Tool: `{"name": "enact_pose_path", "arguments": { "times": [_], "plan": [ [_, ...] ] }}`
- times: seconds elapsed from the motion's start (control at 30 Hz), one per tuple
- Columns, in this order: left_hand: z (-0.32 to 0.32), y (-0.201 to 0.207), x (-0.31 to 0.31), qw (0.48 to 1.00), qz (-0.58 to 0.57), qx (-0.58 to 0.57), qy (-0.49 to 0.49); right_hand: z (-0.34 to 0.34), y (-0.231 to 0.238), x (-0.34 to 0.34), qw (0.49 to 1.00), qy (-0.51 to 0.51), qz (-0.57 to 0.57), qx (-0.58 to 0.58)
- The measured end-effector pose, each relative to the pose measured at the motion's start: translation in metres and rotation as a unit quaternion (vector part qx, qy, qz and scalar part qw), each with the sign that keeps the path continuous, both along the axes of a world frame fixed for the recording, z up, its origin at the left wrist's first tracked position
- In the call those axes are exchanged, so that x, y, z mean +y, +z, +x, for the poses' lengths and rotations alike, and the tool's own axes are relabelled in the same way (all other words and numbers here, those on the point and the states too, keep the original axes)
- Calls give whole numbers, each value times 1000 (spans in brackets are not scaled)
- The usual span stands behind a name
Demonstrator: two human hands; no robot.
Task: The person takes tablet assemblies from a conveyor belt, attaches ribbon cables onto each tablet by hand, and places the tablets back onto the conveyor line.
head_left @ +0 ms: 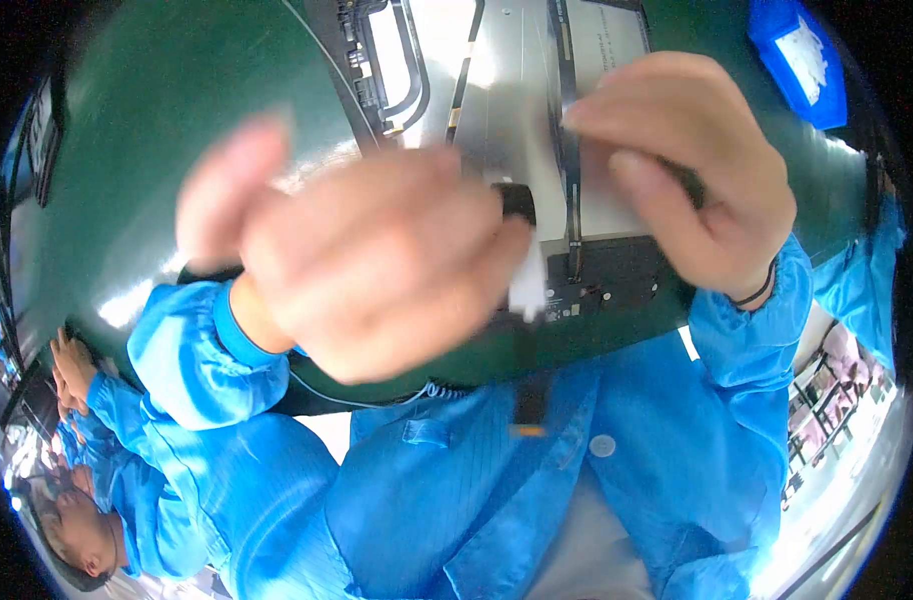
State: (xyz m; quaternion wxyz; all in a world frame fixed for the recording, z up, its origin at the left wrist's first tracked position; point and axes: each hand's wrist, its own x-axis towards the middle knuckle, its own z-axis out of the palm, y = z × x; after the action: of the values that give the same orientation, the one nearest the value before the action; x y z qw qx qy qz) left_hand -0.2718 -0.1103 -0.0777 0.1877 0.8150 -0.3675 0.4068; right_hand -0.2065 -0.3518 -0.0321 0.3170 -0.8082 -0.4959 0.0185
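My left hand [377, 260], smeared by motion, is raised over the bench with its fingers closed. From its fingers hangs a black ribbon cable [530, 395] with a white tab [529, 285] and a gold-coloured end. Below them lies a silver flat panel [517, 90] with dark strips and a black lower edge. My right hand [692, 160] hovers over the panel's right side, fingers curled and thumb apart from them. Its fingertips are nearest to a long black strip [569, 130] on the panel; whether they touch it I cannot tell. Nothing shows between them.
The panel lies on a green bench mat [127, 150]. A blue bin [802, 65] with white pieces stands at the far right. A coiled cord [442, 390] runs along the near edge. Another person in blue [127, 510] sits at the left, their hands [72, 370] on the bench.
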Motion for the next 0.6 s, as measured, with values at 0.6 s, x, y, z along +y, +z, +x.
{"name": "enact_pose_path", "arguments": {
  "times": [0.6],
  "plan": [
    [-5,-22,-2,949,-56,-228,-209,-11,-12,34,990,-98,-22,-102]
  ]
}}
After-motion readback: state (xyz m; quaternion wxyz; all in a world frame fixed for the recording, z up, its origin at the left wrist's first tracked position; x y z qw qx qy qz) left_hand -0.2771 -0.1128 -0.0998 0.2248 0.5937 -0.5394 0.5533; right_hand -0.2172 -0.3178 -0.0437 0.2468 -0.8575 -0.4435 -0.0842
